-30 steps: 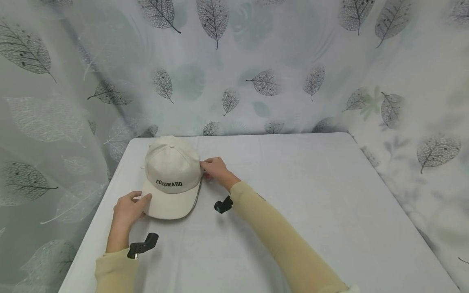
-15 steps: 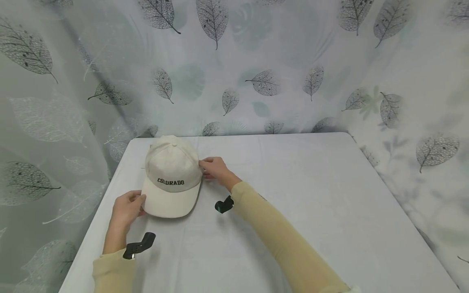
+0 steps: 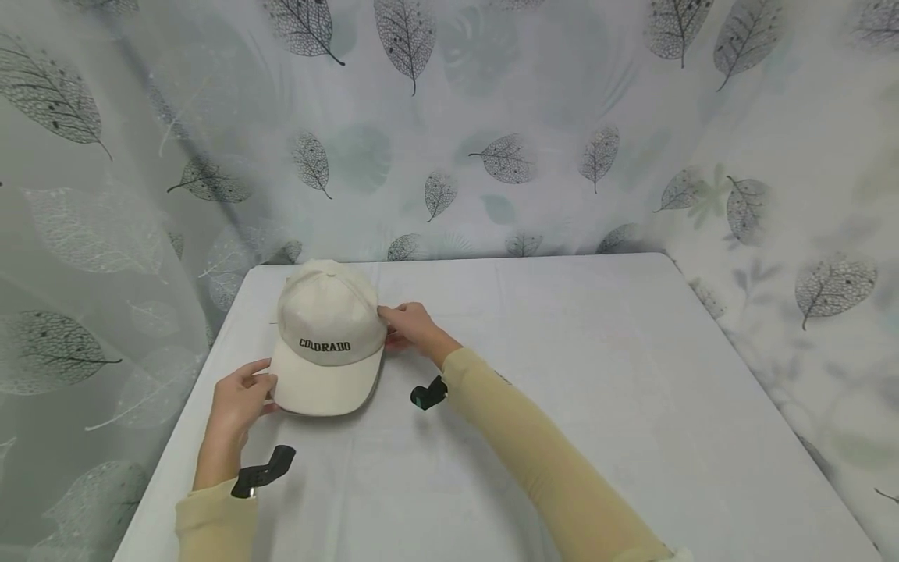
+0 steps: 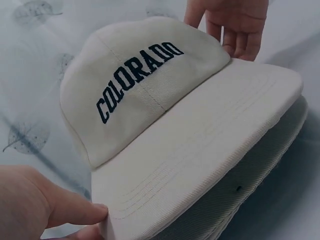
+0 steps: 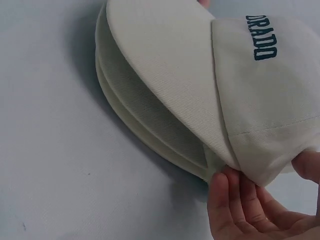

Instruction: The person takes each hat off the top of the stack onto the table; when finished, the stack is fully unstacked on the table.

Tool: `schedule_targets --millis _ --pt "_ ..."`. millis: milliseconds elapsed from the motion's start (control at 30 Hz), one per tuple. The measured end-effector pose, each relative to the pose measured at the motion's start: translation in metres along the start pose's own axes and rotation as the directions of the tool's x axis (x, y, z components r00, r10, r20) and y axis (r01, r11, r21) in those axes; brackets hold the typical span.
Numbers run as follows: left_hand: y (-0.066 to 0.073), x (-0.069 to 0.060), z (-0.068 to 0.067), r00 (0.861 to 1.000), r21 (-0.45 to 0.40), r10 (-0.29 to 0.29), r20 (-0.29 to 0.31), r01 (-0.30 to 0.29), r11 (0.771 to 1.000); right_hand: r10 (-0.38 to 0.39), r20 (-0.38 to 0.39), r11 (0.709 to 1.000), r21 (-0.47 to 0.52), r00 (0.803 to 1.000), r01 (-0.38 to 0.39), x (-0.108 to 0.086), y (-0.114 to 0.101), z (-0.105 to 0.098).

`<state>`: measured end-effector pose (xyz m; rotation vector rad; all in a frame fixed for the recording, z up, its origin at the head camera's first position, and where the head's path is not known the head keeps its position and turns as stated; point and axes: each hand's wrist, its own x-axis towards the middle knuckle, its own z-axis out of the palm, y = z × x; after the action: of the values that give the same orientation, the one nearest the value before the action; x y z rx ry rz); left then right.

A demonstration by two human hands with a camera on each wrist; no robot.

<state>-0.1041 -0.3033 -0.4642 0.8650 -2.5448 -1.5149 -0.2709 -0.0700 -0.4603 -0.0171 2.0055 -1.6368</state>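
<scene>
A cream baseball cap with dark COLORADO lettering lies at the table's left, brim toward me. In the right wrist view, at least one more pale brim shows beneath it, so caps seem stacked. My left hand pinches the left edge of the top brim, its thumb on top and the other fingers partly hidden below. At the cap's right side, my right hand pinches the lower edge of the crown between thumb and fingers. Inside the stack is mostly hidden.
A white-covered table extends to the right of the cap. Behind and beside it hangs a leaf-patterned curtain. A black camera mount sits on the left wrist, and another mount on the right.
My left hand has shifted slightly left, and its thumb has slid back to the brim's edge. The cap's front has moved up a little in view. My right hand has edged slightly left.
</scene>
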Motion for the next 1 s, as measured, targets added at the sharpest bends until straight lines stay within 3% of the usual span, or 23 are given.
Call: schedule_targets --millis 100,333,567,767,1000 --pt "0.001 0.0 -0.001 1.0 0.0 0.006 0.008 -0.006 1.0 -0.029 -0.018 0.999 0.017 0.999 0.029 0.003 0.0 -0.001" --pt "0.001 -0.001 0.0 1.0 -0.024 0.006 0.019 -0.006 1.0 -0.089 -0.019 0.983 0.161 0.996 0.091 0.01 -0.001 -0.007" --pt "0.008 -0.001 0.001 0.999 -0.032 0.032 -0.012 -0.032 0.999 -0.173 0.026 0.977 0.133 0.985 0.169 0.007 -0.011 -0.018" --pt "0.029 -0.006 0.004 0.993 -0.046 0.103 -0.053 -0.106 0.993 -0.248 0.051 0.963 0.123 0.968 0.24 0.003 -0.028 -0.037" --pt "0.066 -0.014 0.013 0.98 -0.106 0.197 -0.021 -0.199 0.974 -0.285 0.044 0.956 0.092 0.958 0.28 -0.01 -0.055 -0.073"
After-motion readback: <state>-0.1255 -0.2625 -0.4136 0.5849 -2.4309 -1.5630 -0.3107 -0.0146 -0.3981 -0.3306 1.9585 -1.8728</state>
